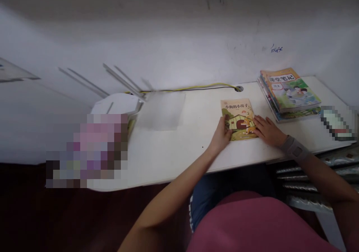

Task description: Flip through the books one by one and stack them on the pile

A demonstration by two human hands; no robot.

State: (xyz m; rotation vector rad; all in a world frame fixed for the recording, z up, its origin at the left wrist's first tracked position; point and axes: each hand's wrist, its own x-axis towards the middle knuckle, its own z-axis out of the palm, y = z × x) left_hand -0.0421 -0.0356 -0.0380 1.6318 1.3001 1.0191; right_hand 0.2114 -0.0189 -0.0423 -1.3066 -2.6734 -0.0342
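Note:
A thin picture book [238,120] with a house and an orange animal on its cover lies closed on the white table [193,140]. My left hand [222,135] grips its lower left edge, fingers along the side and thumb on the cover. Against its right edge rests my right hand [267,130], fingers stretched out and lying flat, partly over the cover. A grey band [294,148] is round my right wrist.
A stack of books [294,89] stands at the back right. Further right lies a pixelated phone-like object [338,125]. A blurred pixelated pink object [98,143] is at the left end. Along the wall, a yellow cable [196,87] runs to a hole [239,89].

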